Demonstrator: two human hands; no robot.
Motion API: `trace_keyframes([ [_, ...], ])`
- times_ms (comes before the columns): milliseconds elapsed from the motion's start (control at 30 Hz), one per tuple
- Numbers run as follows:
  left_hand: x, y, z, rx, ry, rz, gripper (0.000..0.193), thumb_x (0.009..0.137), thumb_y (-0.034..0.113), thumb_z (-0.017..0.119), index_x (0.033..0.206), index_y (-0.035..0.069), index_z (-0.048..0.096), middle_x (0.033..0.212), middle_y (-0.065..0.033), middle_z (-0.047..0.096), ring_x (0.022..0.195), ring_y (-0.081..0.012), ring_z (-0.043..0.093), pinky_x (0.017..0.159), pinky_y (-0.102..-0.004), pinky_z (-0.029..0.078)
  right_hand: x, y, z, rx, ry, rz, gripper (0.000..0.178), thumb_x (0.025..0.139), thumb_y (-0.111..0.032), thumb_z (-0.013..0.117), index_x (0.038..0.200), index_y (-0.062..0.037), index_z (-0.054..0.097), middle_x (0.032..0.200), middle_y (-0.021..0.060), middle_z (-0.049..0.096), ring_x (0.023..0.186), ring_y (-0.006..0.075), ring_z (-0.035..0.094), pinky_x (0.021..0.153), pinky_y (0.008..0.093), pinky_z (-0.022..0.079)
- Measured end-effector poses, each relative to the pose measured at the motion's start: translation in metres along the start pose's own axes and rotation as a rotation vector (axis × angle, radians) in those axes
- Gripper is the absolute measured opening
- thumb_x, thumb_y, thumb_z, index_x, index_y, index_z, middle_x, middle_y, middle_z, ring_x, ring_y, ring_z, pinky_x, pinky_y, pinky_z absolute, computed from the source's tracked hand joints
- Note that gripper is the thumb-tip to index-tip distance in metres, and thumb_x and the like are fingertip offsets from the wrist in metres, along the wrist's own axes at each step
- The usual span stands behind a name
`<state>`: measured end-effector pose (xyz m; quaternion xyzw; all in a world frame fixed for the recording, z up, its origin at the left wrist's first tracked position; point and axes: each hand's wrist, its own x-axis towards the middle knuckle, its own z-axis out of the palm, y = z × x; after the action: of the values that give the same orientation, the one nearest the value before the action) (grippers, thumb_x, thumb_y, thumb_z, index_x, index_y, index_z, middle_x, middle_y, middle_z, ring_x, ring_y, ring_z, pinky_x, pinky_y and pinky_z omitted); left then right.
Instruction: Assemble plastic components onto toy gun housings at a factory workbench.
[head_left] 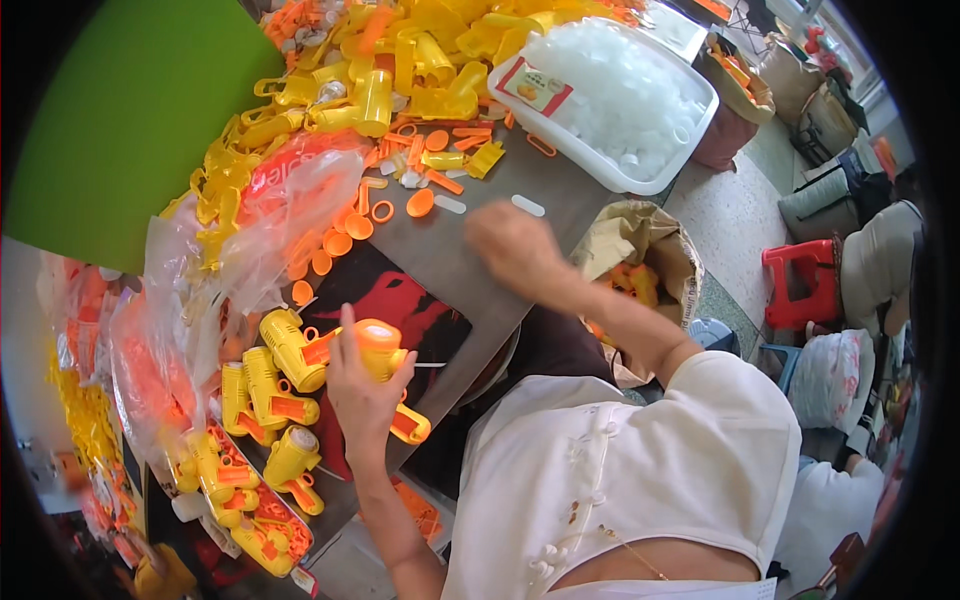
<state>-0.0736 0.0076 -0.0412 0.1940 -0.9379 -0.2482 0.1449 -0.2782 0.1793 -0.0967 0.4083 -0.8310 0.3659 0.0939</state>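
Observation:
My left hand (366,398) is closed around a yellow-and-orange toy gun (378,350), its index finger stretched out along one side. The gun's rounded orange end faces up, and its handle sticks out past my thumb. My right hand (512,247) hovers over the grey table with its fingers curled together; whatever they hold is hidden. Close to it lie two clear oval pieces (529,206). Several similar yellow toy guns (268,385) lie in a group left of my left hand. Orange oval caps (338,243) are scattered beyond it.
A white tub (640,185) heaped with clear plastic parts stands at the far right of the table. Yellow parts (430,65) pile up behind, beside a green panel (130,130). A paper sack (655,240) with toys is at my right; a red stool (803,283) stands beyond.

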Motion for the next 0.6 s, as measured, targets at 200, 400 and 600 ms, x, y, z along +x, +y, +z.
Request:
trace_keyframes([
  [200, 0.008, -0.002, 0.031, 0.281, -0.090, 0.158, 0.088, 0.072, 0.039, 0.078, 0.144, 0.009, 0.036, 0.131, -0.0114, 0.051, 0.117, -0.0278, 0.047, 0.105, -0.0439, 0.031, 0.032, 0.112, 0.001, -0.519, 0.097, 0.448, 0.019, 0.087, -0.018, 0.060, 0.103, -0.0074, 0.057, 0.098, 0.0152, 0.061, 0.080, 0.0368, 0.065, 0.069, 0.0463, 0.052],
  [400, -0.038, -0.024, 0.009, 0.085, 0.114, -0.056, 0.065, 0.081, 0.022, 0.073, 0.137, 0.005, 0.046, 0.134, -0.0156, 0.049, 0.122, -0.0350, 0.046, 0.103, -0.0446, 0.037, 0.023, 0.111, 0.004, -0.623, 0.171, 0.199, 0.014, 0.087, -0.016, 0.057, 0.097, -0.0073, 0.060, 0.098, 0.0079, 0.059, 0.088, 0.0298, 0.062, 0.069, 0.0428, 0.053],
  [600, -0.055, -0.046, 0.022, -0.328, 0.235, -0.178, 0.044, 0.084, 0.009, 0.069, 0.125, 0.001, 0.055, 0.124, -0.0146, 0.058, 0.116, -0.0284, 0.054, 0.099, -0.0357, 0.042, 0.033, 0.001, -0.002, 0.421, -0.070, 0.073, 0.010, 0.094, -0.010, 0.054, 0.100, -0.0017, 0.056, 0.083, 0.0120, 0.062, 0.078, 0.0255, 0.060, 0.070, 0.0339, 0.047],
])
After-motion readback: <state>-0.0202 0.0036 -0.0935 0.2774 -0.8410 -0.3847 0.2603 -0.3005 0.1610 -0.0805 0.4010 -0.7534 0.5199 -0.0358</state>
